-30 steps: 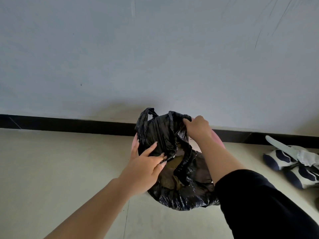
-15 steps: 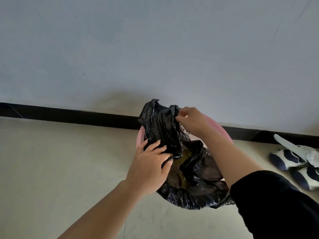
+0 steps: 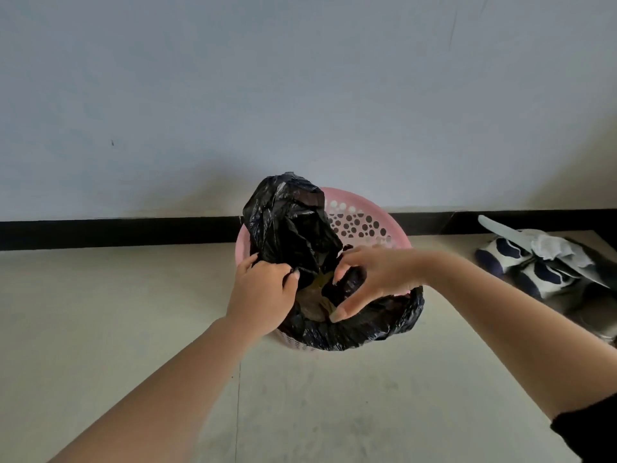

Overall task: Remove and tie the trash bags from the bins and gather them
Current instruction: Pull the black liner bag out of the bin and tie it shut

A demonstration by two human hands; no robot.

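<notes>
A black trash bag (image 3: 290, 225) sits in a pink perforated bin (image 3: 364, 218) on the floor against the wall. Its far-left flap stands bunched upright above the rim, while the near edge drapes over the bin's front. My left hand (image 3: 263, 292) grips the gathered flap at its base. My right hand (image 3: 370, 279) reaches into the bag's mouth, thumb and fingers curled round a fold of the black plastic. Brownish waste shows between the two hands inside the bag.
A pair of white and navy shoes (image 3: 534, 262) lies on the floor to the right of the bin. A black skirting board (image 3: 117, 232) runs along the grey wall behind. Pale floor tiles extend to the left and front.
My right hand left the top of the raised flap and came down to the bag's mouth on the right side. The bin's pink inner wall is now exposed. My left hand keeps its grip.
</notes>
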